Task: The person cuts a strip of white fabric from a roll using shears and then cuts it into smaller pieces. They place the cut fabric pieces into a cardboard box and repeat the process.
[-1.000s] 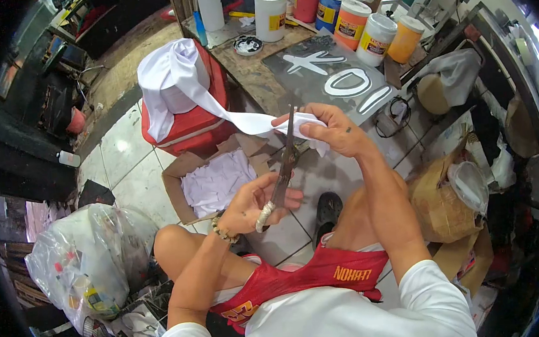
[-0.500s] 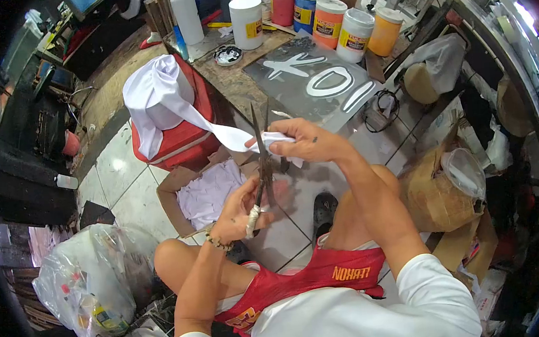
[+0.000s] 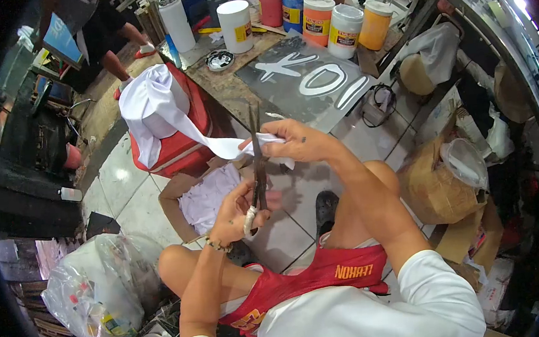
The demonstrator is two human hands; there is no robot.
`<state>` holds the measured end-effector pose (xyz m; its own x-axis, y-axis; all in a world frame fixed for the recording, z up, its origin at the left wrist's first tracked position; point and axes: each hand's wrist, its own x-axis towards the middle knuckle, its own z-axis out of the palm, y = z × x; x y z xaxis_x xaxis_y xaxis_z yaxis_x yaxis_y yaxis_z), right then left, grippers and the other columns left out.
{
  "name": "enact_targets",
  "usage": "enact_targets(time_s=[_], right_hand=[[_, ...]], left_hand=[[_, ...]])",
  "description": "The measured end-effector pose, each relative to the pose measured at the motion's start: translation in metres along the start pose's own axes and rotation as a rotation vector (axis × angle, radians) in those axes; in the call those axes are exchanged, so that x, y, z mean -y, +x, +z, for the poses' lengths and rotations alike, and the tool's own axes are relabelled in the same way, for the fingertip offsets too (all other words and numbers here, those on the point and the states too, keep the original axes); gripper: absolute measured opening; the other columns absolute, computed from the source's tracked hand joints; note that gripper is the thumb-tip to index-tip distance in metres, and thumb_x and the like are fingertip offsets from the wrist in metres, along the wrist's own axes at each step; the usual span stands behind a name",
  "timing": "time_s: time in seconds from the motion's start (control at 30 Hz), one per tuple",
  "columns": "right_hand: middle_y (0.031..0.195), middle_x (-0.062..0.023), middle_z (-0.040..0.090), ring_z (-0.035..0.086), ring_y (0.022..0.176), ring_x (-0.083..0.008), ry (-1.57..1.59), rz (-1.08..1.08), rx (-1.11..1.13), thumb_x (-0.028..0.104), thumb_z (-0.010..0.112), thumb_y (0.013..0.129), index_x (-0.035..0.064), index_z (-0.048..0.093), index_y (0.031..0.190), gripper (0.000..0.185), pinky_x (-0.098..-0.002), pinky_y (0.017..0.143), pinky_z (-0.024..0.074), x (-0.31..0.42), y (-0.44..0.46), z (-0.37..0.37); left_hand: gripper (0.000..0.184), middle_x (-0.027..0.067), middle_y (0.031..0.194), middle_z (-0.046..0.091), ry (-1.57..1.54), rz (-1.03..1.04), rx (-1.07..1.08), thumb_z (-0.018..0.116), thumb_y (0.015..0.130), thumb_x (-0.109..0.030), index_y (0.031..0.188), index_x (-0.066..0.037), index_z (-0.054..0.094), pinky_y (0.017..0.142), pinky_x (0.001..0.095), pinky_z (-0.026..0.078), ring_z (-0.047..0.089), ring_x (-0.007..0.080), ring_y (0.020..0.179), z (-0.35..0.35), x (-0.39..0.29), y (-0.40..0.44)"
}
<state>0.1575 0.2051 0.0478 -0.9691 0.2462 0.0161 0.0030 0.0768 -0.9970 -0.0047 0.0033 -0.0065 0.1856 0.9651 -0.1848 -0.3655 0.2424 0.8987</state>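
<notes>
My left hand (image 3: 240, 213) is closed around the wrapped handle of a large pair of scissors (image 3: 257, 150), whose dark blades point away from me. In my right hand (image 3: 296, 141) I pinch the end of a long white fabric strip (image 3: 223, 148), which crosses at the blades. From there the strip runs to a white roll of fabric (image 3: 154, 104) on top of a red cooler (image 3: 173, 152). Under my hands, an open cardboard box (image 3: 171, 195) holds many cut white fabric pieces (image 3: 211, 197).
Several paint jars (image 3: 316, 22) line the back of a low wooden table (image 3: 208, 78), with a stencil sheet (image 3: 303, 77) in front. A clear plastic bag (image 3: 101, 286) lies at left, a worn carton (image 3: 438, 183) at right. Another person's legs (image 3: 122, 50) show at upper left.
The scissor blades have drawn closer together across the strip. Another person's legs have come into view at upper left. The view has shifted slightly.
</notes>
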Motion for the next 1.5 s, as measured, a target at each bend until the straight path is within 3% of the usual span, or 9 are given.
enact_targets(time_s=[0.13, 0.2, 0.43, 0.67, 0.8, 0.9, 1.13, 1.37, 1.5], right_hand=[[0.087, 0.0009, 0.060, 0.051, 0.076, -0.0062, -0.021, 0.013, -0.093, 0.021, 0.063, 0.092, 0.0000, 0.064, 0.121, 0.036, -0.0239, 0.065, 0.0432, -0.001, -0.005, -0.004], [0.093, -0.0012, 0.064, 0.055, 0.082, -0.0077, -0.006, 0.071, -0.073, 0.020, 0.064, 0.093, 0.0003, 0.062, 0.122, 0.036, -0.0252, 0.072, 0.0466, 0.007, -0.008, 0.000], [0.105, -0.0043, 0.069, 0.061, 0.092, -0.0098, 0.173, -0.082, -0.101, 0.017, 0.073, 0.089, 0.0012, 0.055, 0.131, 0.048, -0.0256, 0.084, 0.0480, -0.018, 0.008, 0.025], [0.117, -0.0126, 0.065, 0.047, 0.128, -0.0247, 0.211, -0.132, -0.147, 0.021, 0.075, 0.085, 0.0046, 0.078, 0.083, 0.017, -0.0388, 0.099, 0.0408, -0.044, 0.027, 0.074], [0.109, -0.0084, 0.067, 0.054, 0.117, -0.0175, 0.146, -0.164, -0.237, 0.020, 0.075, 0.086, 0.0046, 0.075, 0.100, 0.020, -0.0324, 0.092, 0.0449, -0.039, 0.031, 0.074], [0.109, -0.0056, 0.067, 0.062, 0.099, -0.0118, 0.328, 0.077, -0.267, 0.007, 0.071, 0.088, 0.0052, 0.058, 0.129, 0.043, -0.0281, 0.087, 0.0508, -0.038, 0.027, 0.058], [0.112, -0.0089, 0.064, 0.061, 0.102, -0.0137, 0.223, -0.194, -0.487, -0.004, 0.071, 0.081, 0.0025, 0.050, 0.130, 0.053, -0.0294, 0.092, 0.0485, -0.018, 0.015, 0.024], [0.119, -0.0158, 0.063, 0.062, 0.107, -0.0175, 0.203, -0.180, -0.534, -0.007, 0.070, 0.080, -0.0001, 0.049, 0.129, 0.053, -0.0300, 0.098, 0.0485, -0.008, 0.012, 0.017], [0.116, -0.0140, 0.064, 0.062, 0.106, -0.0158, 0.175, -0.172, -0.553, -0.006, 0.070, 0.081, -0.0008, 0.054, 0.122, 0.044, -0.0276, 0.096, 0.0493, -0.009, 0.011, 0.012]], left_hand=[[0.083, 0.0202, 0.128, 0.059, 0.025, -0.111, -0.143, 0.084, 0.074, -0.008, 0.142, -0.005, 0.037, 0.090, 0.0347, 0.054, 0.063, 0.0271, 0.112, 0.010, -0.020, -0.003], [0.073, 0.0192, 0.122, 0.063, 0.068, 0.210, -0.125, 0.079, 0.078, -0.001, 0.140, -0.003, 0.040, 0.084, 0.0295, 0.054, 0.067, 0.0212, 0.103, 0.012, -0.016, 0.000], [0.070, 0.0142, 0.113, 0.067, 0.196, 0.407, -0.542, 0.079, 0.077, 0.002, 0.137, 0.000, 0.044, 0.082, 0.0285, 0.055, 0.065, 0.0159, 0.093, 0.012, -0.018, 0.000], [0.064, 0.0083, 0.105, 0.068, 0.106, 0.450, -0.673, 0.079, 0.076, 0.002, 0.131, 0.001, 0.048, 0.075, 0.0250, 0.055, 0.066, 0.0133, 0.088, -0.002, -0.014, 0.001], [0.059, 0.0065, 0.103, 0.068, 0.113, 0.360, -0.678, 0.076, 0.075, 0.003, 0.128, 0.002, 0.051, 0.072, 0.0239, 0.054, 0.066, 0.0123, 0.085, -0.012, -0.024, -0.001], [0.050, 0.0048, 0.087, 0.071, 0.861, 0.539, -0.832, 0.069, 0.074, 0.001, 0.123, -0.001, 0.060, 0.068, 0.0257, 0.052, 0.064, 0.0096, 0.075, -0.046, -0.029, -0.009], [0.051, 0.0174, 0.078, 0.068, 1.319, 0.163, -1.119, 0.069, 0.069, -0.012, 0.119, -0.014, 0.062, 0.066, 0.0457, 0.051, 0.067, 0.0384, 0.075, -0.086, -0.062, -0.056], [0.015, 0.0216, 0.079, 0.068, 1.470, -0.215, -1.256, 0.067, 0.067, -0.013, 0.081, -0.007, 0.063, 0.070, 0.0502, 0.051, 0.065, 0.0434, 0.080, -0.121, -0.052, -0.074], [0.023, 0.0178, 0.074, 0.068, 1.475, -0.147, -1.256, 0.070, 0.067, -0.013, 0.088, -0.006, 0.067, 0.068, 0.0433, 0.053, 0.069, 0.0336, 0.077, -0.106, -0.061, -0.067]])
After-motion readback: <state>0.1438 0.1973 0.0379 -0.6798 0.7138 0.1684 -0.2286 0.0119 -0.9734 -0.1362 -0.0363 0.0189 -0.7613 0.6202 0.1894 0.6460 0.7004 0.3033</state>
